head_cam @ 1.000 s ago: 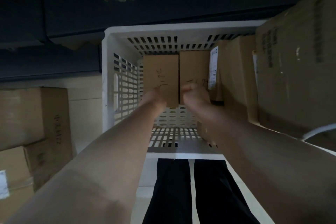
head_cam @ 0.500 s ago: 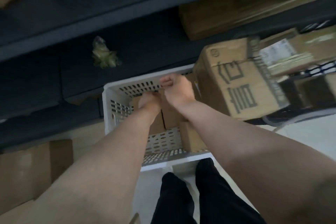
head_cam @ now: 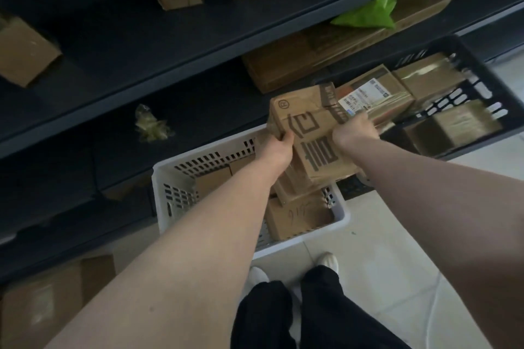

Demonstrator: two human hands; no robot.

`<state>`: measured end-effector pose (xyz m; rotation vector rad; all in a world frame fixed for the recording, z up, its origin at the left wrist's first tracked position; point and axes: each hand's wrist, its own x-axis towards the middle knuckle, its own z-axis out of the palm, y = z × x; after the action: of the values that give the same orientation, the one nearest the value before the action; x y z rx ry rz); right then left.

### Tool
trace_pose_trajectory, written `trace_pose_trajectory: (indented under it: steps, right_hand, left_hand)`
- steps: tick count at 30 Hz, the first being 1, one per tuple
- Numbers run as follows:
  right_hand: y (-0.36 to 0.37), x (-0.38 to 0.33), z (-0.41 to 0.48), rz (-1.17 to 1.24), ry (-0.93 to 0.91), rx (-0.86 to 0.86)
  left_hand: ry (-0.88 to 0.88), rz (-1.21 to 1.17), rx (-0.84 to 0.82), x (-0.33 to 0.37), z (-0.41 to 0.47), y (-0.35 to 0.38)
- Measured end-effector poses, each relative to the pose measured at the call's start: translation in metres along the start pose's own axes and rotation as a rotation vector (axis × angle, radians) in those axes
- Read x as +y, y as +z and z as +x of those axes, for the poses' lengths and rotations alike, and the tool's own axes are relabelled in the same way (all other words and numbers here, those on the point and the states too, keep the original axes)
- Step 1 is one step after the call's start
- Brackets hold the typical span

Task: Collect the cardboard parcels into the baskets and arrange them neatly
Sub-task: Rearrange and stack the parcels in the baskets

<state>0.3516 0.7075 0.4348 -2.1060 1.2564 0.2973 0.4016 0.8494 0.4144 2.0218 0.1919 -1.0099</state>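
Placing step: left hand (head_cam: 276, 147) and right hand (head_cam: 354, 130) grip the box (head_cam: 312, 133) over the basket (head_cam: 161, 193); next, lower it level.

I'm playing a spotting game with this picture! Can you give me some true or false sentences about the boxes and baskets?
1. The left hand and right hand both hold the big parcel. True.
2. The black basket is to the right of the white basket. True.
3. The white basket is empty. False: smaller parcels lie in it.
4. The bag above the black basket is red. False: it is green.
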Motion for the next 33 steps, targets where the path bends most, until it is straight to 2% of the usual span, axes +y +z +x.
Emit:
trace_pose_trajectory:
  steps: [4, 6, 7, 10, 15, 19, 24, 28, 33]
  right_hand:
    - [-0.011, 0.006, 0.000, 0.260, 0.076, -0.120]
    - [-0.015, 0.003, 0.001, 0.485, 0.070, -0.288]
    - [-0.016, 0.000, -0.003, 0.525, 0.036, -0.379]
    - [-0.014, -0.007, -0.016, 0.497, -0.073, -0.485]
    - [-0.002, -0.029, -0.034, 0.320, -0.013, -0.575]
    - [0.011, -0.045, -0.051, 0.475, -0.070, -0.673]
    - [0.028, -0.059, -0.056, 0.745, 0.191, -0.874]
    - [0.045, -0.067, -0.068, 0.717, 0.249, -0.943]
    - [0.043, -0.062, -0.086, 0.599, 0.062, -0.999]
  left_hand:
    - [-0.057, -0.128, 0.112, 0.004, -0.001, 0.008]
    - [-0.108, -0.273, 0.163, 0.003, -0.005, -0.004]
    - [-0.129, -0.316, 0.167, 0.003, -0.010, -0.012]
    - [-0.168, -0.336, 0.115, -0.002, -0.026, -0.035]
    - [-0.252, -0.442, 0.054, -0.024, -0.049, -0.076]
    - [-0.276, -0.476, 0.087, -0.050, -0.068, -0.103]
    - [-0.339, -0.545, 0.179, -0.068, -0.087, -0.139]
    - [-0.301, -0.710, 0.129, -0.077, -0.103, -0.149]
    - [-0.267, -0.825, 0.077, -0.108, -0.118, -0.155]
